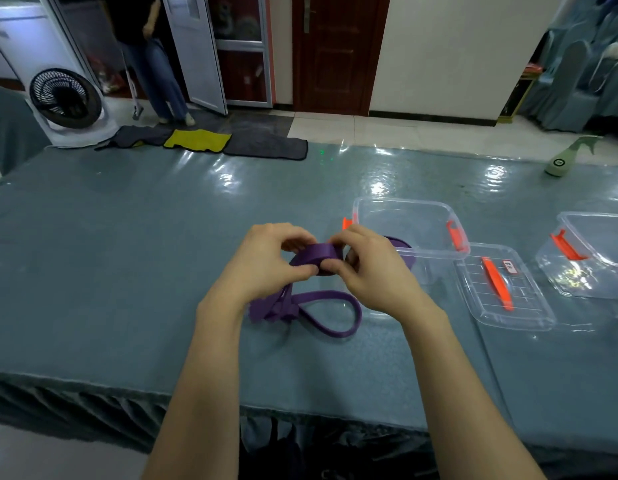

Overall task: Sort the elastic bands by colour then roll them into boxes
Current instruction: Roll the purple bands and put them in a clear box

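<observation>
Both your hands are closed on the purple elastic band (312, 258), held just above the counter (127, 254) near the middle of the scene. Your left hand (266, 261) pinches the near and far edges of the coil with thumb and curled fingers, and your right hand (366, 268) grips the coil's right side the same way.

The rolled part sits between your fingertips; the rest of the band trails down towards you and lies on the counter in a loose loop (335, 315), with a bunched tangle of folds (276, 310) under your left wrist. A second purple roll (403, 249) seems to sit behind your right hand, by the near left corner of the open clear box (409, 225), though your hand hides most of it, so I cannot say whether it is inside or beside.

Expect the band to be light, flat, soft and springy: the coil will probably try to unwind the moment your pinch slackens. Keep hold on the flat faces of the roll, thumbs pressing the outer turn, and feed the free length in from the loop. The tangle may snag, so shake it straight first. A lid with an orange handle (505, 289) lies to the right, and another clear box (598, 254) further right.
</observation>
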### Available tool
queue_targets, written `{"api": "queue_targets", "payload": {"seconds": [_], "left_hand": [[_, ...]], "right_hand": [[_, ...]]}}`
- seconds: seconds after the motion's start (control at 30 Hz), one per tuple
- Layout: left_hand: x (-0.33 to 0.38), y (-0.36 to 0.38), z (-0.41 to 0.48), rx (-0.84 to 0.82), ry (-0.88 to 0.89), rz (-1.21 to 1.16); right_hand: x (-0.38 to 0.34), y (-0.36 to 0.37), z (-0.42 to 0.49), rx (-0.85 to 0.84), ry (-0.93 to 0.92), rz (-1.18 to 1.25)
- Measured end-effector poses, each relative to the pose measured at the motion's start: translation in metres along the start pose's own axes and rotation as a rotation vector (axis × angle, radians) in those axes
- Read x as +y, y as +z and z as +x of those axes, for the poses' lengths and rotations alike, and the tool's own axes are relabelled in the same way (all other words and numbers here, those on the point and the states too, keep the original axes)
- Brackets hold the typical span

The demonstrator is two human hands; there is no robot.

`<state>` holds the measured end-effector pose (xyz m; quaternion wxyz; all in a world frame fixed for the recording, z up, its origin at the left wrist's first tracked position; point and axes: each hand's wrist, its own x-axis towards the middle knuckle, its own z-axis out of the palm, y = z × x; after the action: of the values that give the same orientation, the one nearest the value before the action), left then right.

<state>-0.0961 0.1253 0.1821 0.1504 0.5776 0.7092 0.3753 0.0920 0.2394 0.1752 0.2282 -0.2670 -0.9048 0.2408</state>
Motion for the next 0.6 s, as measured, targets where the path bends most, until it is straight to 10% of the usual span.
{"api": "queue_targets", "payload": {"seconds": [0.43,0.6], "left_hand": [[0.006,-0.006,0.011,0.197,-0.029,-0.642],[-0.014,-0.012,0.001,0.099,-0.079,-0.287]], "right_hand": [[-0.005,0.009,0.006,-0.029,0.137,1.239],[0.01,0.0,0.0,-0.252,0.171,0.651]]}}
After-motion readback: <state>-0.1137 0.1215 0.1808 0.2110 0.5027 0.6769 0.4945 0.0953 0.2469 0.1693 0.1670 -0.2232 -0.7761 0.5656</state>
